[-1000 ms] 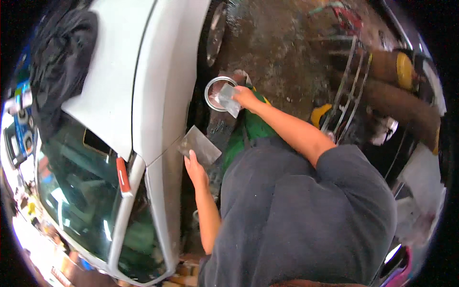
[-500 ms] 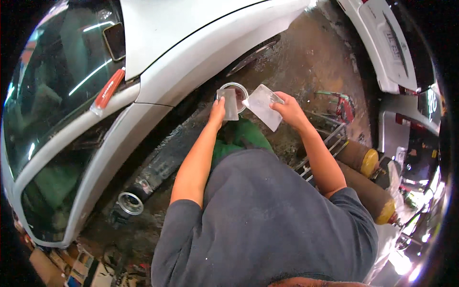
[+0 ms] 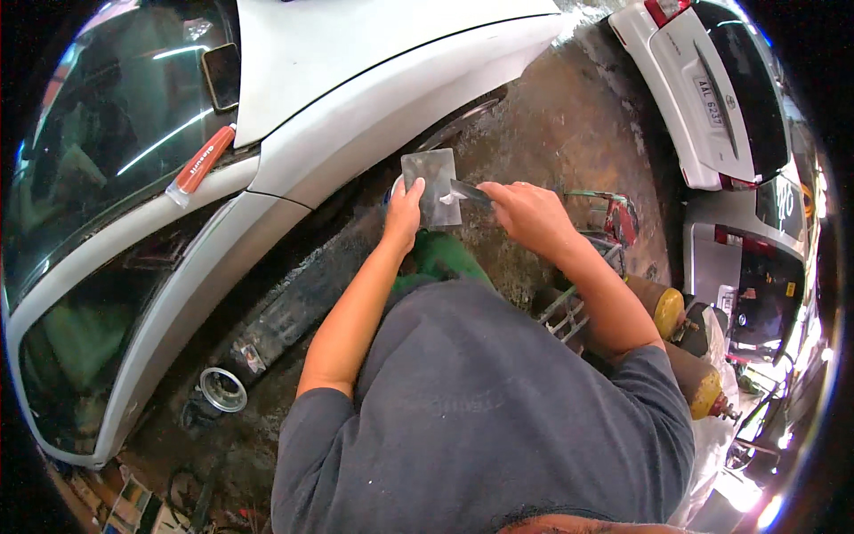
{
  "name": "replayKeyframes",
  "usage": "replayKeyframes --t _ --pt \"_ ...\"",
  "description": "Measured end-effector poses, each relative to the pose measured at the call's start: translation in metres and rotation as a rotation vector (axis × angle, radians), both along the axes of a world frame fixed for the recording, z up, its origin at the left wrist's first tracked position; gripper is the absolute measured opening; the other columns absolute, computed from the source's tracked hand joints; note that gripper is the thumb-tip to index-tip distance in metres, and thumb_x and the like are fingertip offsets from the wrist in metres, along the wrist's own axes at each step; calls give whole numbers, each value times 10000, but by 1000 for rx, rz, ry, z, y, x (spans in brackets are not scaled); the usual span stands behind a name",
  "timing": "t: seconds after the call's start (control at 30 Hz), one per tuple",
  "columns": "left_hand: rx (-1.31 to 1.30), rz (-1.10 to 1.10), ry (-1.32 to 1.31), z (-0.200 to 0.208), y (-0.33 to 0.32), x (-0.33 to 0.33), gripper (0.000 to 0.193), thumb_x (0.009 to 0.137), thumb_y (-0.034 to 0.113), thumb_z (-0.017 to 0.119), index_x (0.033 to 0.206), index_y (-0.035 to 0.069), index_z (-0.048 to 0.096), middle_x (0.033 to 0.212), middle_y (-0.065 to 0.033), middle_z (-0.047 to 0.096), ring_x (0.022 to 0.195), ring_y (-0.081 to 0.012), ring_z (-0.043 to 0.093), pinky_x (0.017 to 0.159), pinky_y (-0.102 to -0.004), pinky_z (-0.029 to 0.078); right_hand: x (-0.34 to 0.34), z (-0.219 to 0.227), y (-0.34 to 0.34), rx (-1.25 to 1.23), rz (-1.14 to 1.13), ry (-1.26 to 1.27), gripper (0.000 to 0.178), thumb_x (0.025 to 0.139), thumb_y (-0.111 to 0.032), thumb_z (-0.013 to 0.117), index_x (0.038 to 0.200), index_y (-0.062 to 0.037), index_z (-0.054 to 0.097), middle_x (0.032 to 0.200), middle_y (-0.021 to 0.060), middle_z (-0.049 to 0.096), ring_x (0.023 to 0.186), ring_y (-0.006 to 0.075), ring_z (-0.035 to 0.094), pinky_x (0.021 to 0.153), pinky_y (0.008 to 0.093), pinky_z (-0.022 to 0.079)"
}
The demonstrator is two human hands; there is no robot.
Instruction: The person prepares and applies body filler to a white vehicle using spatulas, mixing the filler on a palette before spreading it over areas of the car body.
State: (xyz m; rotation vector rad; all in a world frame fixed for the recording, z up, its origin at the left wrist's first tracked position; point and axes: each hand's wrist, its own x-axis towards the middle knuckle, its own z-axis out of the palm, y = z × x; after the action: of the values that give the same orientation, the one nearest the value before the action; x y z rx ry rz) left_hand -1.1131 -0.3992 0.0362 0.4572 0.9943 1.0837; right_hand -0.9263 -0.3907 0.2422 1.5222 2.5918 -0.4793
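Shirt: one dark grey T-shirt, nearest the camera, below the flat grey plate that serves as landmark here.
Left hand: one, the left hand grips the plate's left edge, thumb laid on the upper face; its fingers underneath are hidden.
Right hand: one, the right hand just right of the plate, closed around a thin spreader seen nearly edge-on.
Plate: one, held up between the hands, tilted a little.
Paste: one small pale dab on the plate's right part, where the spreader's tip meets it.
Step in hand: apparently paste being gathered or worked on the plate; the next move would call for a steady left grip and a low blade angle.
Trousers: green cloth, just below the plate.
Near car: one white car, left of and above the plate.
On that car: one phone and one long red packet with a clear end, both well left of the plate.
Metal ring: one, on the floor below and left of the plate.
Cylinders: two brown cylinders with yellow tops, right of and below the plate.
Far vehicles: two, a white car's rear far up and right of the plate, and a silver-grey vehicle under it.
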Motion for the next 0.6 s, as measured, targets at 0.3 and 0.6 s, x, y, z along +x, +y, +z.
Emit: replayKeyframes --t 0.3,0.6 --pt "-211 128 -304 112 -13 -26 363 1049 311 455 1307 61 504 1238 -123 625 1129 -273 629 936 -484 530 15 -5 -7 198 60 349 370 721 84 649 1054 -30 533 1243 209 596 1153 394 580 946 434 499" --pt "-212 124 -391 148 -44 -26 368 1041 285 475 1334 64 500 1236 -116 622 1125 -278 631 916 -504 544 1 -7 -34 230 254 355 619 767 -38 688 1354 -198 574 1324 155 462 1233 389 487 1033 470 445"
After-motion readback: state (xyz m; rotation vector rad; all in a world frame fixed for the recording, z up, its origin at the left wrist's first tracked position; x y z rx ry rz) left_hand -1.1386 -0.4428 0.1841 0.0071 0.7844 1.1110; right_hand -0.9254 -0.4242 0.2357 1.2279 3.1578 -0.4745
